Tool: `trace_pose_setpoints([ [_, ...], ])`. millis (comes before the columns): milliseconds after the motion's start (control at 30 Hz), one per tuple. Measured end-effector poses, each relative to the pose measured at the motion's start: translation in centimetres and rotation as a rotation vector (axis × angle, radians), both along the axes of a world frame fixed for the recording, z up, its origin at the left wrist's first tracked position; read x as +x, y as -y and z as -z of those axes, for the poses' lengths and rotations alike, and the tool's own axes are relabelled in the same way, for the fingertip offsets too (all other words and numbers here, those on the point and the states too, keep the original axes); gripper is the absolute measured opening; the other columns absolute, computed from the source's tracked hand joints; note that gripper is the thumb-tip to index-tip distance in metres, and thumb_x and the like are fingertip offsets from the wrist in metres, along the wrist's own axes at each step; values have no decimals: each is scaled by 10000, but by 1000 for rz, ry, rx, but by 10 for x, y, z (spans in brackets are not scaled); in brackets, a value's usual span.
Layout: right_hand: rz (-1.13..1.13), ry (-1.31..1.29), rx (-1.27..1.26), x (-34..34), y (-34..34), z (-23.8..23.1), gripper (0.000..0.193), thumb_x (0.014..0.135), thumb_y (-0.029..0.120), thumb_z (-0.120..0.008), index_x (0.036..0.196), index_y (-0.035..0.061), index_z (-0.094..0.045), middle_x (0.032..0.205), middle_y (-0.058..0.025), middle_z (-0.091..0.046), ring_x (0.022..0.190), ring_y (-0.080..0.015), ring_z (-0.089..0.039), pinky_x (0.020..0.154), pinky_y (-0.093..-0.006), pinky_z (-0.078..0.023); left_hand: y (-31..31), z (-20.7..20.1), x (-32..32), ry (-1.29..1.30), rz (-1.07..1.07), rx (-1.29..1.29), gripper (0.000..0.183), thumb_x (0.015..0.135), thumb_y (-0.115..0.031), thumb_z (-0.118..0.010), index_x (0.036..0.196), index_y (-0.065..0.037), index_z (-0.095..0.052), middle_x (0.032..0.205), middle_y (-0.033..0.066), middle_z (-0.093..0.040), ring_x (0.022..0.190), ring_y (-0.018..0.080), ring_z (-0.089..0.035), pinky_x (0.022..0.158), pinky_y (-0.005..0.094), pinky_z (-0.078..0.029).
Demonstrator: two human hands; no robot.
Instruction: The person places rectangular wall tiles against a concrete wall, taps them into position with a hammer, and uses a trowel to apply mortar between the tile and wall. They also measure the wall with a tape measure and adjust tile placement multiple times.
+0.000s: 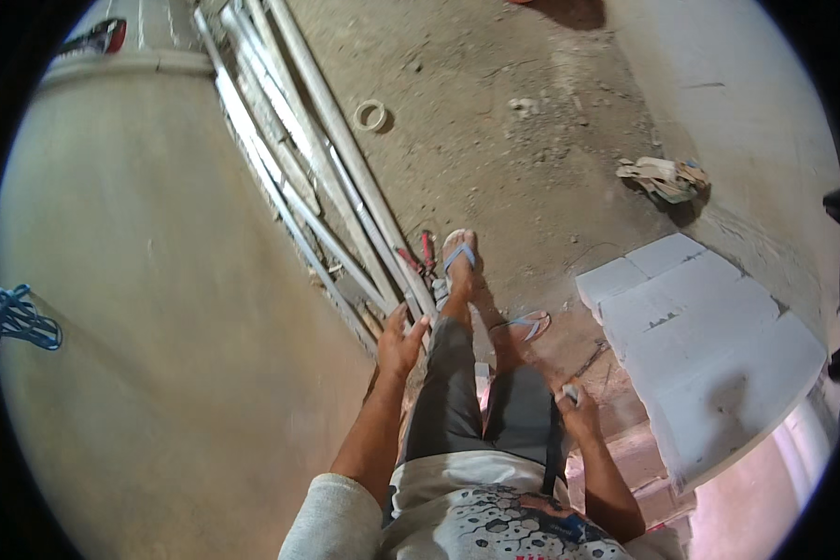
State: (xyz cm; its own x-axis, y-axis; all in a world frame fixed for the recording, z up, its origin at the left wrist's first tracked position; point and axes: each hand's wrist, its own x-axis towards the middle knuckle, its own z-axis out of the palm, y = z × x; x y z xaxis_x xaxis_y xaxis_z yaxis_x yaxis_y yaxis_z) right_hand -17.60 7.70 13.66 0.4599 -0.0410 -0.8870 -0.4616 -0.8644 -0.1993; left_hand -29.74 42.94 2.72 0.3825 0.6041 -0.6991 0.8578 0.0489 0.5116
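My left hand (399, 347) reaches out with thumb and fingers apart, at the near ends of several long metal profiles (331, 177). I cannot tell whether it touches them. My right hand (581, 413) is closed beside my right thigh, around a small pale grey object (571, 394) whose kind I cannot make out. A thin dark rod-like thing (592, 358) shows just beyond that hand; whether it is joined to the held object is unclear. Red-handled snips or pliers (427, 250) lie by the profiles, close to my left foot.
A light wall (159, 280) rises at left, with a blue coiled cord (26, 319). White jagged-edged panels (691, 327) stand at right. On the dirt floor (495, 112) are a tape roll (371, 116) and a crumpled bag (667, 179). Brick-coloured steps (625, 420) lie at right.
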Motion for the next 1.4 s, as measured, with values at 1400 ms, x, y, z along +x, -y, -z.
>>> trace_pose_setpoints([
  [1400,1271,-241,-272,-420,-86,-29,238,818,246,-600,893,71,-745,1058,-155,-690,1012,-390,-642,888,-421,-518,443,-271,326,870,1662,73,553,914,-398,-579,1290,-1,-499,1266,205,-549,1074,314,-577,893,385,-472],
])
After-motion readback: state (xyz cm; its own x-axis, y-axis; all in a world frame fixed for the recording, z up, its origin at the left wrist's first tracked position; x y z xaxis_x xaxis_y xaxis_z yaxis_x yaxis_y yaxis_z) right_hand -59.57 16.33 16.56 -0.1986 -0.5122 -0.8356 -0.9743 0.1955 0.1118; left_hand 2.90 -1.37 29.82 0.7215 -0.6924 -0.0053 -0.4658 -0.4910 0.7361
